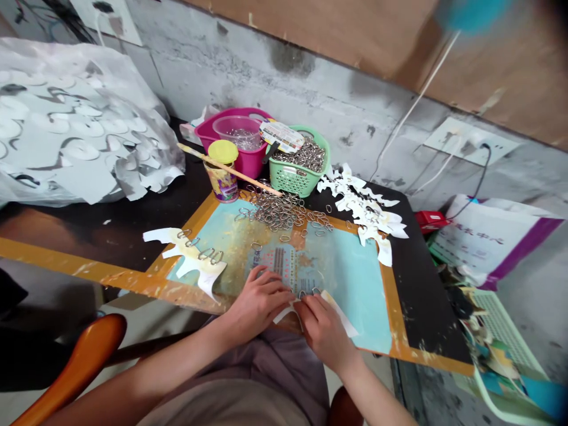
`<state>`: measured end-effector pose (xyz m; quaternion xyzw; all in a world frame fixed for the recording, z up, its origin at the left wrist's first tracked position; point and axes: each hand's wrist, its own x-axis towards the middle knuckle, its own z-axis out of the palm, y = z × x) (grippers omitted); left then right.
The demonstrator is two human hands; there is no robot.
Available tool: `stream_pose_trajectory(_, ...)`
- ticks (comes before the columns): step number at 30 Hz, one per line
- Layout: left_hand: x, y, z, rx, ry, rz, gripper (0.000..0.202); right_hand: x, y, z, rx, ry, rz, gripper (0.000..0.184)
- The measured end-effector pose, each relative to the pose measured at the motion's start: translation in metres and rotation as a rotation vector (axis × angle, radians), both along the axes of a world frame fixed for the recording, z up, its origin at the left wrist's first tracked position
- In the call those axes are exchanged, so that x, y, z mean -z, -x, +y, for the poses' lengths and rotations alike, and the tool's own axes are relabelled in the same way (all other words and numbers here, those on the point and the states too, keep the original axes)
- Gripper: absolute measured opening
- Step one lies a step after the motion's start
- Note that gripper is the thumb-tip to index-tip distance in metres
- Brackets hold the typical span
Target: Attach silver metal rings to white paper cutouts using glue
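A white cut-out piece with a wavy edge (343,316) lies at the front of the work board, with small oval metal rings (316,291) along its top. My left hand (260,300) is at the left end of the piece, its thumb and index finger closed at the edge. Bent over the middle of the same piece, my right hand (326,328) covers part of it with closed fingers. Both fingertips are partly hidden. To the left lies another white cut-out (202,269) with several rings on a yellowish strip.
Behind my hands lies a heap of oval rings (281,212). A brush (242,175) rests across a yellow-smeared cup (223,184). Beside it stand a pink basket (251,163) and a green basket (293,179) of rings. Ringed cut-outs (361,207) lie right; a bag (80,130) bulges left.
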<state>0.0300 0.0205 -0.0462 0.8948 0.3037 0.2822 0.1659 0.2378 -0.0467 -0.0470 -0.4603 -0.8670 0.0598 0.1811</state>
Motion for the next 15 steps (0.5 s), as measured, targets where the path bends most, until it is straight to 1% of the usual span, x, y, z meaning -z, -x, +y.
stream_pose_trajectory(3, 0.0012, 0.0004, -0.0009, 0.027, -0.073, 0.027, 0.02, 0.0004, 0.0006, -0.0006, 0.032, 0.051, 0.066, 0.034)
stream_pose_trajectory(7, -0.0013, 0.0015, -0.0034, 0.034, -0.146, 0.093, 0.019, -0.0012, 0.0009, 0.0001, 0.115, 0.022, 0.338, 0.042)
stream_pose_trajectory(9, -0.003, 0.0016, -0.0051, 0.021, -0.166, 0.111, 0.017, -0.002, 0.0025, -0.0003, 0.142, 0.027, 0.417, 0.044)
stream_pose_trajectory(11, -0.0041, 0.0016, -0.0065, 0.011, -0.172, 0.134, 0.016, -0.0019, 0.0048, -0.0009, 0.15, 0.036, 0.426, 0.042)
stream_pose_trajectory(15, -0.005, 0.0008, -0.0071, 0.013, -0.176, 0.172, 0.013, 0.0003, 0.0077, -0.0017, 0.147, 0.034, 0.375, 0.03)
